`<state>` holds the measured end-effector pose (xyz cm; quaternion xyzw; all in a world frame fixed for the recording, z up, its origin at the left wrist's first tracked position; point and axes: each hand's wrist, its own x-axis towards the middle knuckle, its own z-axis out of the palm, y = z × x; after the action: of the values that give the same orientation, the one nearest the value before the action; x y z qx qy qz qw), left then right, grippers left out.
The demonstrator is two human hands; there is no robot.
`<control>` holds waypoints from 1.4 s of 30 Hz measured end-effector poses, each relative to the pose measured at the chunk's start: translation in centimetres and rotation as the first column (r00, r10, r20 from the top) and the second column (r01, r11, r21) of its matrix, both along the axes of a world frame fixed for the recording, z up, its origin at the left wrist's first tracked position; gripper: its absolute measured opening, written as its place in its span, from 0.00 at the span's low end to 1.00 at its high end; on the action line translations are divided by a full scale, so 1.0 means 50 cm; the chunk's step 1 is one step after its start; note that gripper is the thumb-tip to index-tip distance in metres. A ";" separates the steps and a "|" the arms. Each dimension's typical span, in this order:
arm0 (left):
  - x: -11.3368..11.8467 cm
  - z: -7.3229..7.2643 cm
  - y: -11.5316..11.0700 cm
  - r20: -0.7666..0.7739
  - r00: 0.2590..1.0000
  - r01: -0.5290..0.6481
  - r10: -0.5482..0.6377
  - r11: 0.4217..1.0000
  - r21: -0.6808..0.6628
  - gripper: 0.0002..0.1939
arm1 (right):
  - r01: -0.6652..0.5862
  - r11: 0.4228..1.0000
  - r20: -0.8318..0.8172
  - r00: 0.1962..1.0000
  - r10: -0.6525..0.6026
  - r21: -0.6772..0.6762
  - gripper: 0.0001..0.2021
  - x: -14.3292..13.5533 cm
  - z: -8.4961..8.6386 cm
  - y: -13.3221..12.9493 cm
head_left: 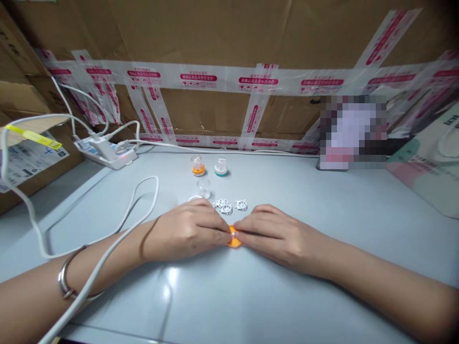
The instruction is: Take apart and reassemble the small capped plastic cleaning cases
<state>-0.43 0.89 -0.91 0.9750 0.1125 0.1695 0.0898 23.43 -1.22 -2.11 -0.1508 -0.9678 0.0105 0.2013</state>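
Between my fingertips, low over the table's middle, is a small orange piece (234, 241) with a tiny pale part at its centre. My left hand (195, 227) pinches it from the left and my right hand (274, 234) from the right; the fingers of both are pressed together. Just beyond lie white wheel-like parts (241, 205), several in all. A clear dome (204, 187) stands past my left hand, near a white rim partly hidden by that hand. Farther back are a clear-topped piece with an orange base (198, 167) and one with a teal base (221, 167).
A white power strip (124, 157) with plugs sits at the back left. Its white cable (107, 253) loops over my left forearm. Taped cardboard (215, 110) walls the back. A pixelated upright object (349, 134) and a printed box (430, 162) stand at right.
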 end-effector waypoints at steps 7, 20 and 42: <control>0.001 0.006 -0.005 -0.026 1.000 -0.011 0.011 1.000 0.016 0.11 | 0.006 0.998 0.025 1.000 -0.005 -0.058 0.12 -0.005 0.007 -0.004; 0.001 0.003 0.002 0.058 0.998 -0.008 0.006 1.000 0.021 0.08 | 0.027 0.998 -0.165 0.986 -0.036 -0.054 0.09 -0.009 -0.011 -0.011; -0.025 0.023 0.033 -0.169 0.960 -0.255 0.222 0.945 -0.207 0.05 | 0.255 0.838 -0.081 0.940 -0.332 -0.483 0.11 -0.030 0.004 -0.019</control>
<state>-1.66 2.56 0.26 0.9471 0.2547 0.0947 0.1709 21.93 -2.17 -1.92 -0.3402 -0.8825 0.2231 0.2361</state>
